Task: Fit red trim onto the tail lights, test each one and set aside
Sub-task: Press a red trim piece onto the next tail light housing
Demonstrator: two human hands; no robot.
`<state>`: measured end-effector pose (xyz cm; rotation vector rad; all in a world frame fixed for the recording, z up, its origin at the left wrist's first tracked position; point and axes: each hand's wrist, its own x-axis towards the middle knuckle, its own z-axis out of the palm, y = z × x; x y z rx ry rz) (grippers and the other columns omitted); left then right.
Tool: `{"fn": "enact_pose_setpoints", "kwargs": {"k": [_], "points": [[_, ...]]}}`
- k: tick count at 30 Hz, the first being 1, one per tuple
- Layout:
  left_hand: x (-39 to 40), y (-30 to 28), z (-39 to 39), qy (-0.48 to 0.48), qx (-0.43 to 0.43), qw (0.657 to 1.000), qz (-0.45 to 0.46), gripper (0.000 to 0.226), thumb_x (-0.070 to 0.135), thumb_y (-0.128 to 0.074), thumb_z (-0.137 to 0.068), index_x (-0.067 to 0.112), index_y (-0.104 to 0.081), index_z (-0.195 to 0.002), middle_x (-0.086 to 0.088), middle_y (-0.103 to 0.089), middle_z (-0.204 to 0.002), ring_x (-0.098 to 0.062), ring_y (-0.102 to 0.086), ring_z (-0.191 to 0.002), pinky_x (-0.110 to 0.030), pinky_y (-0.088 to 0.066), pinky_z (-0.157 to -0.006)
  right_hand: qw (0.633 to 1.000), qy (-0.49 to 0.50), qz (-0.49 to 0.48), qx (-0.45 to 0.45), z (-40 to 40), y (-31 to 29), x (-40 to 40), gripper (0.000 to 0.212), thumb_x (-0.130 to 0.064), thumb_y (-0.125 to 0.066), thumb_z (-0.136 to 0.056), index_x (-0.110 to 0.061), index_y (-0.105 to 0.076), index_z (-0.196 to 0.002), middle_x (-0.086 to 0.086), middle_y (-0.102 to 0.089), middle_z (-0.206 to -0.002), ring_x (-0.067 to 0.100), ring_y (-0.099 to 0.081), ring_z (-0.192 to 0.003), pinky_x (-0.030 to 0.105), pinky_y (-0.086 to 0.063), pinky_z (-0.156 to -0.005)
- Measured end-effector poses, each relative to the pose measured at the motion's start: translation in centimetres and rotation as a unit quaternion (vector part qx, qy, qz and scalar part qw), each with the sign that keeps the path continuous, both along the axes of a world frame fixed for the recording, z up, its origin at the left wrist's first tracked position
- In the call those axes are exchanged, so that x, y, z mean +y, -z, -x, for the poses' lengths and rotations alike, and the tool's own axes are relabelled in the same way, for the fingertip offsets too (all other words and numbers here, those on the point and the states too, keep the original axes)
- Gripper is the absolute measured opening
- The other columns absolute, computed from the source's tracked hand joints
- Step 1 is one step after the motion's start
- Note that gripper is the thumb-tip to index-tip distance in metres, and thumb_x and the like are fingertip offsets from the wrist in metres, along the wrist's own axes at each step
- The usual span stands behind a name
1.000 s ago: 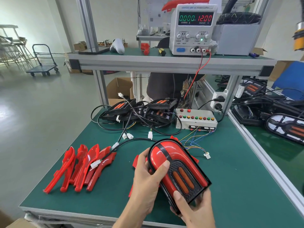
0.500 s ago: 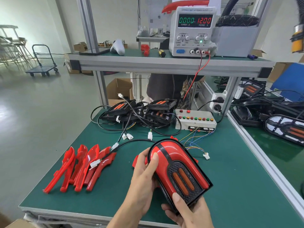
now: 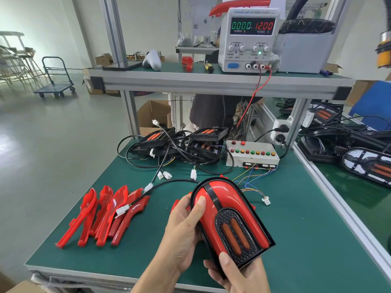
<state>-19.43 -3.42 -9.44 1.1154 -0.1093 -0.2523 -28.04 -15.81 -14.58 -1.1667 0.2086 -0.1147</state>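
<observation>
- The arch-shaped tail light with a black housing and glossy red trim (image 3: 230, 216) is held just above the green worktop (image 3: 296, 229), near the middle of its front edge, rounded end pointing away from the person.
- The left hand (image 3: 184, 231) grips the light's left side, thumb lying across the red trim and fingers curled underneath.
- The right hand (image 3: 237, 273) grips the light's square near end, thumb pressed on the black mesh panel beside two orange lenses.
- A black cable runs from the light's far end to a white plug (image 3: 122, 210) lying on a row of loose red plastic trim pieces (image 3: 101, 216) toward the front left corner.
- A pile of black untrimmed tail lights with tangled cables (image 3: 179, 142) sits along the back edge.
- A white test box with coloured buttons (image 3: 251, 154) stands to the right of that pile, thin coloured wires trailing forward.
- A grey bench power supply (image 3: 249, 39) on the upper shelf reads 0.000 and 12.00.
</observation>
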Motion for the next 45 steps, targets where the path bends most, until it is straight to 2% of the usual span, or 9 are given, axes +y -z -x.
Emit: {"fn": "enact_pose_setpoints", "kwargs": {"k": [5,9,14,20,24,29,35,38,45], "points": [[0.1,0.2,0.1,0.003,-0.041,0.998,-0.040,0.053,0.057,-0.072,-0.088,0.018,-0.066,-0.122,-0.017,-0.071,-0.121,-0.034,-0.068,-0.112,-0.051,-0.054,-0.097,0.999,-0.015,0.029,-0.003,0.2,-0.8,-0.1,0.089,-0.031,-0.091,-0.049,-0.031,-0.056,-0.131,0.020,-0.077,-0.098,0.050,-0.073,-0.075,0.040,-0.061,-0.057],[0.8,0.7,0.0,0.045,-0.080,0.995,-0.050,0.053,0.040,-0.079,-0.088,0.019,-0.059,-0.132,-0.018,-0.067,-0.129,-0.038,-0.062,-0.123,-0.057,-0.046,-0.107,0.999,-0.009,0.036,-0.001,0.4,-1.0,-0.3,0.087,-0.033,-0.092,-0.046,-0.028,-0.058,-0.126,0.020,-0.077,-0.095,0.050,-0.072,-0.070,0.041,-0.061,-0.056],[1.3,0.7,0.0,0.066,-0.093,0.992,-0.057,0.056,0.028,-0.083,-0.085,0.017,-0.057,-0.133,-0.020,-0.066,-0.129,-0.040,-0.061,-0.123,-0.059,-0.046,-0.106,0.998,0.000,0.060,0.008,0.5,-1.1,-0.1,0.090,-0.038,-0.091,-0.046,-0.024,-0.056,-0.128,0.023,-0.076,-0.090,0.050,-0.071,-0.066,0.041,-0.059,-0.054],[1.0,0.5,0.1,0.058,-0.055,0.997,-0.016,0.050,0.025,-0.081,-0.083,0.015,-0.061,-0.128,-0.022,-0.067,-0.126,-0.039,-0.064,-0.118,-0.052,-0.053,-0.099,0.998,0.014,0.067,0.013,0.4,-0.9,0.0,0.076,-0.018,-0.086,-0.059,-0.021,-0.056,-0.129,0.023,-0.076,-0.089,0.051,-0.071,-0.065,0.041,-0.060,-0.052],[0.8,0.4,0.2,0.059,-0.035,0.998,0.010,0.053,0.017,-0.076,-0.085,0.007,-0.055,-0.133,-0.025,-0.066,-0.127,-0.038,-0.064,-0.117,-0.048,-0.056,-0.096,0.997,0.026,0.066,0.019,0.5,-1.3,0.1,0.073,-0.017,-0.085,-0.059,-0.021,-0.056,-0.126,0.018,-0.077,-0.089,0.049,-0.072,-0.064,0.041,-0.061,-0.053],[1.0,0.3,-0.2,0.099,-0.003,0.994,0.055,0.056,0.029,-0.074,-0.090,0.007,-0.053,-0.137,-0.023,-0.063,-0.135,-0.039,-0.061,-0.123,-0.049,-0.054,-0.099,0.996,0.047,0.076,0.023,0.3,-1.8,0.1,0.060,0.006,-0.083,-0.077,-0.021,-0.058,-0.124,0.014,-0.078,-0.089,0.048,-0.072,-0.062,0.040,-0.061,-0.051],[0.7,0.0,-0.9,0.063,0.028,0.997,0.032,0.050,0.039,-0.075,-0.085,0.006,-0.061,-0.120,-0.024,-0.069,-0.118,-0.032,-0.068,-0.098,-0.054,-0.053,-0.093,0.998,0.032,0.043,0.024,-0.1,-2.4,-0.3,0.065,-0.011,-0.082,-0.069,-0.018,-0.055,-0.128,0.018,-0.077,-0.092,0.046,-0.074,-0.068,0.035,-0.061,-0.053],[0.7,-0.2,-1.0,0.058,0.034,0.997,0.038,0.048,0.040,-0.075,-0.085,0.006,-0.062,-0.117,-0.023,-0.069,-0.111,-0.030,-0.066,-0.093,-0.053,-0.049,-0.089,0.999,0.031,0.032,0.024,-0.4,-2.1,-0.4,0.057,-0.002,-0.080,-0.078,-0.017,-0.055,-0.127,0.017,-0.077,-0.092,0.044,-0.074,-0.068,0.035,-0.061,-0.054],[1.1,-0.5,-0.7,0.059,0.045,0.995,0.062,0.050,0.030,-0.065,-0.095,-0.002,-0.055,-0.132,-0.029,-0.063,-0.126,-0.038,-0.059,-0.109,-0.066,-0.037,-0.105,0.998,0.040,0.040,0.007,-0.4,-1.9,-0.6,0.054,0.006,-0.077,-0.080,-0.020,-0.057,-0.123,0.017,-0.077,-0.092,0.045,-0.073,-0.066,0.035,-0.061,-0.055]]}}
